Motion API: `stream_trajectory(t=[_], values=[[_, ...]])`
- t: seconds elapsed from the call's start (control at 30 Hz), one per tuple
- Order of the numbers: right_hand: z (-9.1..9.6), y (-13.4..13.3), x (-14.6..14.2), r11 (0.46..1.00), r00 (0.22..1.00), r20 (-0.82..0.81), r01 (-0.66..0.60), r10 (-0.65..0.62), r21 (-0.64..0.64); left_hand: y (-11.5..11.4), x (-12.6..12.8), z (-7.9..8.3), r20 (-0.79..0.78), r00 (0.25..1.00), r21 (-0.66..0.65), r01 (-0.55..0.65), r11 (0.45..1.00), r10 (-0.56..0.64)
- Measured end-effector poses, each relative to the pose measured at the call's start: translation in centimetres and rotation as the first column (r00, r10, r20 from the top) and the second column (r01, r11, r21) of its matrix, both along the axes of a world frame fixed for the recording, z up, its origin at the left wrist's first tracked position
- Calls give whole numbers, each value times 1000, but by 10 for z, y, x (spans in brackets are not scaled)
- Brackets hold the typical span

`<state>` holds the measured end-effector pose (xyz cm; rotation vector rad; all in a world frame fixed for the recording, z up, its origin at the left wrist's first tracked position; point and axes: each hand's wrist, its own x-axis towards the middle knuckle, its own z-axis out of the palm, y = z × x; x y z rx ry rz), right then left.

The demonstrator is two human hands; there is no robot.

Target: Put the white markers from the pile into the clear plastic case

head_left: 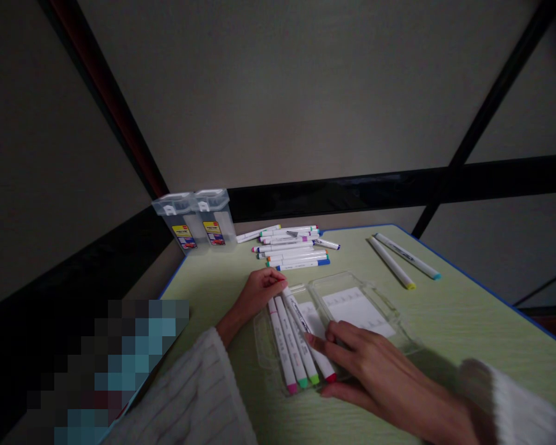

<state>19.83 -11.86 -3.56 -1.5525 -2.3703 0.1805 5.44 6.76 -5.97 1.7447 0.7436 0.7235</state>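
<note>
A clear plastic marker case (375,296) lies open on the pale green table (467,321). Several white markers (296,346) with pink, green and red caps lie side by side in its left half. My left hand (257,293) rests at the far ends of these markers, fingers curled and pinching the top of one. My right hand (375,371) lies over the case's near edge, its fingers stretched out and touching the red-capped marker. Both wrists wear white knitted sleeves.
A pile of white markers (294,247) lies further back. Two clear plastic boxes (194,219) with yellow labels stand at the back left corner. Two loose markers (403,256) lie at the right. A blue rim edges the table; dark frame bars stand behind.
</note>
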Motion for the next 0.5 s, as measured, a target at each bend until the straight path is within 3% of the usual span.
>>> stream_trajectory(t=[0.5], values=[[4, 0, -5, 996, 997, 27, -75, 74, 42, -1, 2, -1, -25, 1000, 66, 7, 998, -5]])
